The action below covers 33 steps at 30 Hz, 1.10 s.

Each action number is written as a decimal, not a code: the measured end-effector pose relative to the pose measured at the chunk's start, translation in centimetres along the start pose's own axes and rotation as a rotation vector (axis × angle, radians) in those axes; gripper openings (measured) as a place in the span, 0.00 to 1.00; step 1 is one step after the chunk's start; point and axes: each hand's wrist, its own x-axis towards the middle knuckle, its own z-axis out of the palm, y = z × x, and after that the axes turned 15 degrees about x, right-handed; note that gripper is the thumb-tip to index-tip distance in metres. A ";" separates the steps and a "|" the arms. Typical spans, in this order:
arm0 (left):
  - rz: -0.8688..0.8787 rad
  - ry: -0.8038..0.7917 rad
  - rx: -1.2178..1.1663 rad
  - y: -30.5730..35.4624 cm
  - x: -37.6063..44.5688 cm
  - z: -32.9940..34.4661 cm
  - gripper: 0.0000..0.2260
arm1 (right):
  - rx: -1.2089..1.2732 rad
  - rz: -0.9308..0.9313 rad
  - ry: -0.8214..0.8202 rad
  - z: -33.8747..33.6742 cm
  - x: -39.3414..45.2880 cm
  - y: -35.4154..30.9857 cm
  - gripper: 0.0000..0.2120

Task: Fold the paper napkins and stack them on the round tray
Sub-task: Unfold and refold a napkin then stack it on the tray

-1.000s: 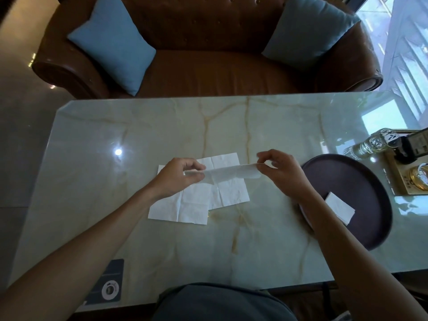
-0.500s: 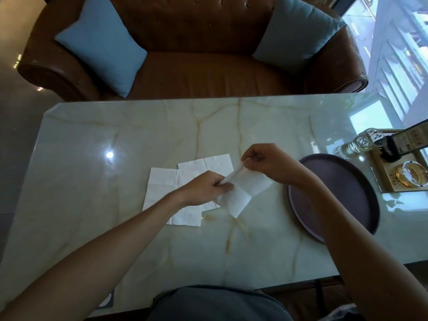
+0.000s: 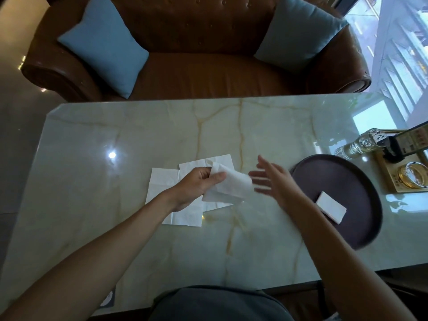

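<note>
My left hand (image 3: 199,181) grips a partly folded white paper napkin (image 3: 231,187) just above the marble table. My right hand (image 3: 271,179) hovers beside it with fingers spread, holding nothing. Under my left hand, flat unfolded napkins (image 3: 164,184) lie overlapping on the table. The dark round tray (image 3: 347,181) sits to the right, and one folded napkin (image 3: 331,210) rests on it next to my right forearm.
A glass bottle (image 3: 361,144) lies behind the tray. A gold-rimmed tray (image 3: 393,181) with a dark box and a glass dish sits at the right edge. A brown leather sofa (image 3: 196,72) with two blue cushions stands beyond the table.
My right hand let go of the napkin and opened, moving a little right. My left hand kept the napkin, which went from a stretched strip to a folded bundle.
</note>
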 end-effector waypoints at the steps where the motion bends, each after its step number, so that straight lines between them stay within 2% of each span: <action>1: 0.005 0.013 -0.029 0.1 0.0 0.0 0.21 | 0.036 0.085 -0.054 0.2 -0.3 0.9 0.27; 3: 0.010 0.024 -0.073 0.2 0.2 0.1 0.21 | 0.135 0.202 -0.178 0.8 -0.9 2.0 0.26; 5: 0.006 0.032 -0.092 0.1 0.3 0.2 0.20 | 0.243 0.222 -0.243 1.4 -1.0 2.5 0.24; 7: 0.001 0.045 -0.086 0.2 0.3 0.1 0.18 | 0.298 0.171 -0.237 1.9 -0.8 2.6 0.22; 10: 0.009 0.060 -0.038 0.1 0.4 -0.2 0.13 | 0.211 0.040 -0.210 2.4 -0.6 2.0 0.14; 13: 0.011 0.117 -0.035 0.1 0.5 -0.6 0.16 | 0.119 -0.111 -0.204 2.5 -0.7 1.5 0.08; 15: 0.019 0.186 -0.063 0.1 0.6 -0.9 0.17 | 0.029 -0.206 -0.215 2.6 -0.7 1.3 0.09; 20: 0.076 0.300 -0.096 0.5 0.6 -1.3 0.10 | -0.020 -0.328 -0.245 2.8 -1.3 0.7 0.06; 23: 0.076 0.332 -0.110 0.6 0.6 -1.5 0.08 | -0.030 -0.343 -0.255 2.9 -1.5 0.2 0.04; 33: 0.084 0.371 -0.190 1.3 0.3 -1.3 0.06 | -0.028 -0.363 -0.233 2.9 -1.7 -0.3 0.08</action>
